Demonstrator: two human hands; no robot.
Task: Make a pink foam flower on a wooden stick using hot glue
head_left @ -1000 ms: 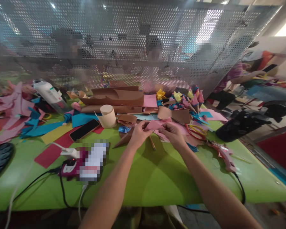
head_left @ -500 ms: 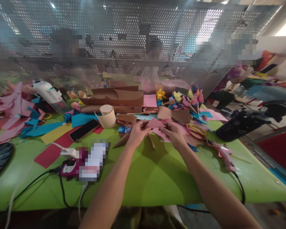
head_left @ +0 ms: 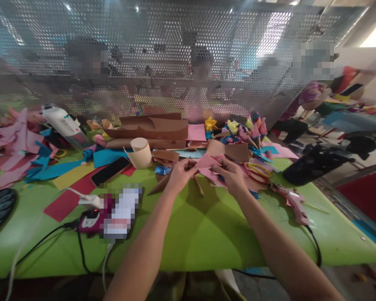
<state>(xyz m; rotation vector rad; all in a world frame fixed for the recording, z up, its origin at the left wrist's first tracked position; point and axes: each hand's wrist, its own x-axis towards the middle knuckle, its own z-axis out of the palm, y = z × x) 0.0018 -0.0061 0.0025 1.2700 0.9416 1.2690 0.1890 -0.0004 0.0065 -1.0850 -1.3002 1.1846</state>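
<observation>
A small piece of pink paper (head_left: 206, 161) is held up between my two hands over the middle of the green table (head_left: 203, 238). My left hand (head_left: 182, 174) pinches its left side with thumb and fingers. On the right side, my right hand (head_left: 229, 173) grips it the same way. Below the paper lies a pencil (head_left: 199, 187), its far end hidden by my left hand. More pink sheets and brown scraps lie behind and under my hands.
A curled beige paper roll (head_left: 140, 153) stands left of my hands. A black phone (head_left: 110, 171) lies on coloured paper. To the right are yellow-handled scissors (head_left: 259, 170), a pink glue gun (head_left: 296, 207) and a black bottle (head_left: 313, 163). A perforated metal screen (head_left: 163, 96) borders the back.
The pink paper's outline between my fingers looks slightly different, its top edge flatter. My right hand has shifted slightly. The other things on the table lie as before.
</observation>
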